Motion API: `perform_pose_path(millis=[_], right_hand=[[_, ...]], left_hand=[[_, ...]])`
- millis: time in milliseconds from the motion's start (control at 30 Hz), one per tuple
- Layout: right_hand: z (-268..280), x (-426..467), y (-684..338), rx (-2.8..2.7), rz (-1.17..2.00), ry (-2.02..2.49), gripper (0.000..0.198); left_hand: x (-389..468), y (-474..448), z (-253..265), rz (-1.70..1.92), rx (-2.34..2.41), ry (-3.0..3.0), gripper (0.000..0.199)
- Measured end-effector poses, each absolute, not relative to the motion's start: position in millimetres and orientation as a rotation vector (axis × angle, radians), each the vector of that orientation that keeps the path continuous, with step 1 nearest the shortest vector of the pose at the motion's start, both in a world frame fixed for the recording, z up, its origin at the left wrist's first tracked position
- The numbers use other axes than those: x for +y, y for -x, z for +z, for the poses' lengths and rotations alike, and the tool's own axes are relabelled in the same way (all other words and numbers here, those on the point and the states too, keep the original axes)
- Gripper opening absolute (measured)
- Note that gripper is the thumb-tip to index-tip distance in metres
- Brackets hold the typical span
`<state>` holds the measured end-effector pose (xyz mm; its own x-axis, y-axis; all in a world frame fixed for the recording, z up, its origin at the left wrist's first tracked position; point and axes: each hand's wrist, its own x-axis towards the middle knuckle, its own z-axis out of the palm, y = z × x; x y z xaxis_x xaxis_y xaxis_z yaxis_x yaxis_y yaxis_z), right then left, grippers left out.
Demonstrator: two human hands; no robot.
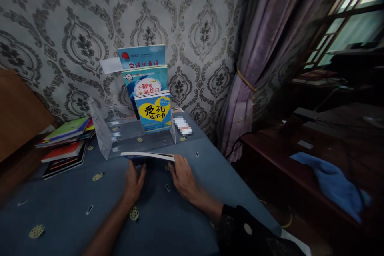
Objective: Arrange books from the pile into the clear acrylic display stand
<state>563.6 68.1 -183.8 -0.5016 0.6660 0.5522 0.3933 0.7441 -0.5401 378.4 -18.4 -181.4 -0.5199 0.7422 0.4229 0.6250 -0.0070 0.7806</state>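
A thin book is held between both hands in front of a clear stand, seen nearly along its edge. My left hand grips its left end, thumb and fingers on either side. At the right end my right hand is closed on the same book. Just beyond is the clear tiered stand. On its right part stand a blue book with a yellow heart, a light blue book and, at the back, another blue book, all upright. The held book's cover is mostly hidden.
Several books lie stacked left of the stand. A brown board or box stands at the far left. The blue-grey tablecloth carries a pod-like print. A tied purple curtain hangs right; beyond it, a blue cloth lies on dark furniture.
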Motion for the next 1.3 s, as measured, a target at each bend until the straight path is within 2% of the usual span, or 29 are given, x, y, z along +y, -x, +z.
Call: perform_pose_path(millis=[233,433,633,867,1067,1300], right_hand=[[-161,105,-557,-2.029,0.521,0.614,0.027],[-134,159,-534,-1.91,0.48,0.513,0.016],[-142,191,-521,-1.872,0.48,0.561,0.011],[-158,196,-518,-1.864,0.464,0.653,0.021],[-157,193,-515,-1.828,0.431,0.689,0.04],[-150,200,-514,-1.777,0.434,0.717,0.039]], left_hand=[[3,-371,-162,1.595,2.215,-1.804,0.024],[51,-353,-130,1.699,2.281,-1.846,0.027],[76,-350,-130,1.706,2.3,-1.919,0.019],[85,-351,-145,1.595,2.377,-1.931,0.013],[93,-350,-148,1.489,2.537,-1.824,0.023],[96,-356,-144,1.427,2.622,-1.765,0.034]])
